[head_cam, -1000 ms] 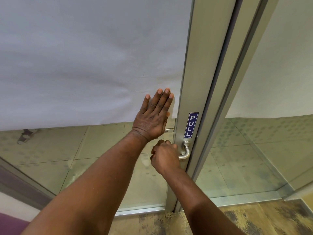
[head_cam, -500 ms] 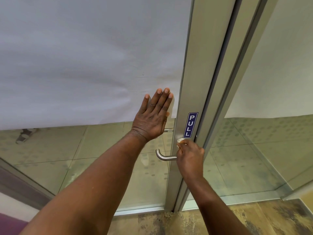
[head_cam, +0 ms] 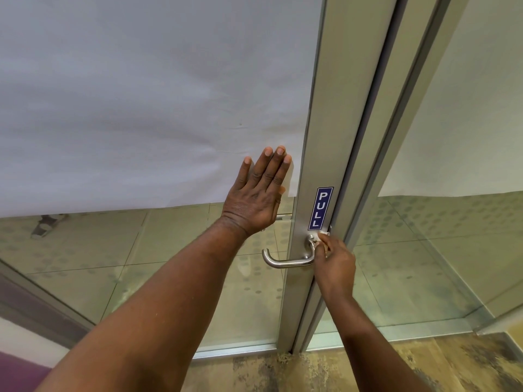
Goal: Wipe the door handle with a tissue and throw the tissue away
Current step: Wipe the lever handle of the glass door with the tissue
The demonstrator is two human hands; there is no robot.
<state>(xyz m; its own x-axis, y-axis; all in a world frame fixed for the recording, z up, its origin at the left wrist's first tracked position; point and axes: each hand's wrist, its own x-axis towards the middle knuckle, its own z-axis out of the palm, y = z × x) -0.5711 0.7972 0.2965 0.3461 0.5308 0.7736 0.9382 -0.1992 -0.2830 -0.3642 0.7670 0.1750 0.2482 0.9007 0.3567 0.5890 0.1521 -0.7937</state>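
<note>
We note that our right hand (head_cam: 335,263), closed over the lever of the door handle (head_cam: 285,260) a second ago, now sits at the handle's base by the frame. The lever is uncovered along its length. The tissue (head_cam: 323,236) shows white above the fingers, just under the PULL sign (head_cam: 320,208).

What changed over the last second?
The right hand slid the tissue rightward along the door handle, from the lever's free end to its base under the PULL sign, uncovering the lever. The left hand stayed flat on the door.
</note>
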